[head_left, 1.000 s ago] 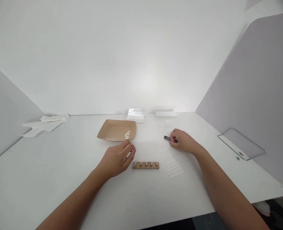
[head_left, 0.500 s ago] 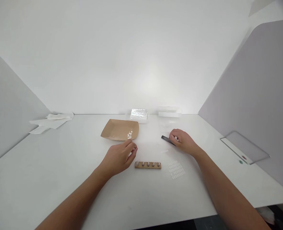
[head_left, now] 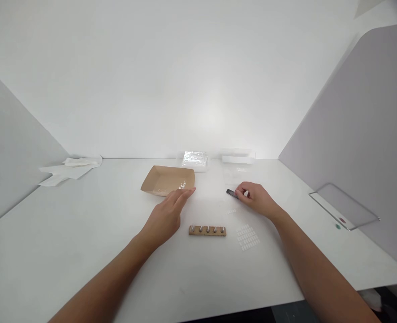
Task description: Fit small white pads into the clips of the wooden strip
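Note:
My left hand (head_left: pixel 164 215) is open, its fingers stretched out together over the near edge of a brown paper tray (head_left: pixel 161 178). Small white bits (head_left: pixel 182 185) lie in the tray's right end, just beyond those fingertips. Over on the right, the fingers of my right hand (head_left: pixel 255 197) are pinched on a dark flat bar (head_left: pixel 231 193), whose left end sticks out; its exact kind is unclear. Between the hands and closer to me lies a brown strip (head_left: pixel 207 231) with several small upright pegs. Right of it is a sheet of clear tabs (head_left: pixel 248 237).
Clear packages (head_left: pixel 195 160) and a white box (head_left: pixel 238 157) stand against the back wall. Crumpled white paper (head_left: pixel 72 169) lies at the far left. A wire frame (head_left: pixel 344 206) is by the right panel, with a small green spot (head_left: pixel 338 227) near it.
My left hand has moved up toward the tray, and its curled fingers have straightened. My right hand has shifted slightly left along the dark bar, covering more of it.

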A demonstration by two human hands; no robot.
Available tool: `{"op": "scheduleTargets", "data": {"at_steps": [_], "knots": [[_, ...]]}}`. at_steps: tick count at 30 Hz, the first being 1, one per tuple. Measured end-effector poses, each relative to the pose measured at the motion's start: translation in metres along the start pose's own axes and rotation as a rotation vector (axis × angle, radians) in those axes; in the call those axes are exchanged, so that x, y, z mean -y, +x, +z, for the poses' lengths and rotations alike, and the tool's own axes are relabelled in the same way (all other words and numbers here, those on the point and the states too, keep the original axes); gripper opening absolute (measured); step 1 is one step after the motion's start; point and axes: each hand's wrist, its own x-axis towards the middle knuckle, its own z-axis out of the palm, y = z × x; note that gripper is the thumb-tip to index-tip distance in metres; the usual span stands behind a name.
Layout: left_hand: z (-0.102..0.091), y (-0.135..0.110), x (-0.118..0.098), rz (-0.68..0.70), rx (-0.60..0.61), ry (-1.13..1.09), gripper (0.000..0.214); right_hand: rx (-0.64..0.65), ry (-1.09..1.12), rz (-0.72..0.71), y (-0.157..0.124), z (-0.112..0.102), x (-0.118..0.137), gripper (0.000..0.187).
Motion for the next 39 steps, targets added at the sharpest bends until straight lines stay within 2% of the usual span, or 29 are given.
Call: {"op": "scheduleTargets", "data": {"at_steps": [3, 8, 13, 17, 20, 22, 27, 35, 39], "knots": [[-0.001, 0.001, -0.002, -0.004, 0.006, 0.001, 0.078, 0.008, 0.018, -0.009, -0.001, 0.002, 0.003, 0.030], [-0.001, 0.002, -0.006, 0.001, -0.001, -0.027, 0.049, -0.033, 0.035, 0.048, -0.004, 0.000, 0.005, 0.034], [-0.005, 0.003, -0.009, -0.012, -0.026, -0.049, 0.035, 0.029, 0.104, 0.148, -0.005, -0.006, 0.004, 0.030], [-0.008, 0.004, -0.011, -0.033, -0.057, -0.052, 0.031, 0.073, 0.168, 0.153, -0.006, -0.012, 0.001, 0.029], [-0.009, 0.004, -0.012, -0.048, -0.071, -0.055, 0.025, 0.106, 0.098, 0.172, -0.005, -0.014, 0.000, 0.040], [-0.009, 0.004, -0.012, -0.055, -0.076, -0.058, 0.023, 0.131, 0.012, 0.193, -0.005, -0.014, -0.001, 0.040], [-0.007, 0.004, -0.012, -0.055, -0.079, -0.056, 0.022, 0.150, -0.176, 0.208, -0.004, -0.010, -0.001, 0.031], [-0.005, 0.004, -0.009, -0.073, -0.047, -0.088, 0.022, 0.129, -0.278, 0.200, -0.001, -0.005, 0.003, 0.013], [-0.005, 0.004, -0.009, -0.075, -0.055, -0.098, 0.020, 0.132, -0.296, 0.171, -0.002, -0.008, 0.004, 0.012]]}}
